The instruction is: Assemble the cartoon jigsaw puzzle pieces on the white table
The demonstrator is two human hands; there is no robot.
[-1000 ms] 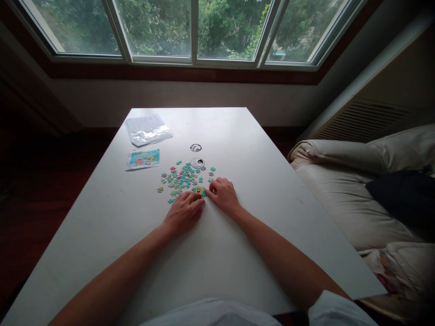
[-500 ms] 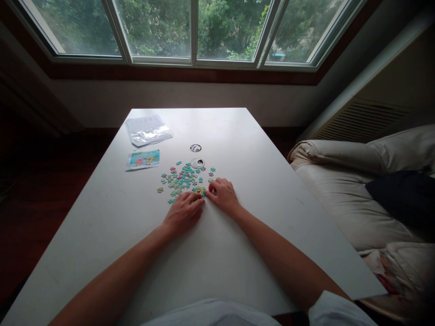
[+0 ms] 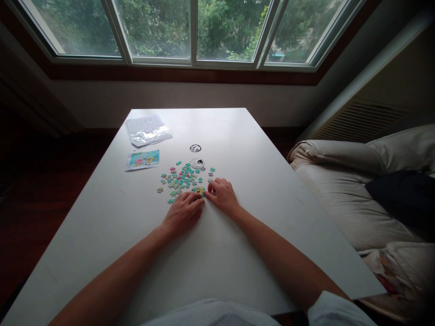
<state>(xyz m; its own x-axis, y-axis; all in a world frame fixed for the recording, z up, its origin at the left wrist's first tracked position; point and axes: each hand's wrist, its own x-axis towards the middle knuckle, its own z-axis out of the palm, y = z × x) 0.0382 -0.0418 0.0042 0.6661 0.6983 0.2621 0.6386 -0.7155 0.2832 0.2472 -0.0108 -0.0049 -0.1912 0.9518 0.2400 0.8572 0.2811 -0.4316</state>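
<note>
Several small jigsaw puzzle pieces point(image 3: 181, 179), mostly teal with some pink and yellow, lie scattered on the white table point(image 3: 217, 253). At the near edge of the pile is a small yellow cluster of puzzle pieces point(image 3: 199, 190). My left hand point(image 3: 185, 208) rests on the table with its fingers bent against this cluster from the near left. From the right, my right hand point(image 3: 221, 194) has its thumb and forefinger curled together at the same cluster. The fingers partly cover the pieces there.
Beyond the pile lie two round silvery discs, one a ring-like disc point(image 3: 197, 163) and one a smaller disc point(image 3: 195, 148). To the left are a coloured picture card point(image 3: 142, 160) and a clear plastic bag point(image 3: 148, 130). A pale sofa point(image 3: 340, 199) stands right of the table.
</note>
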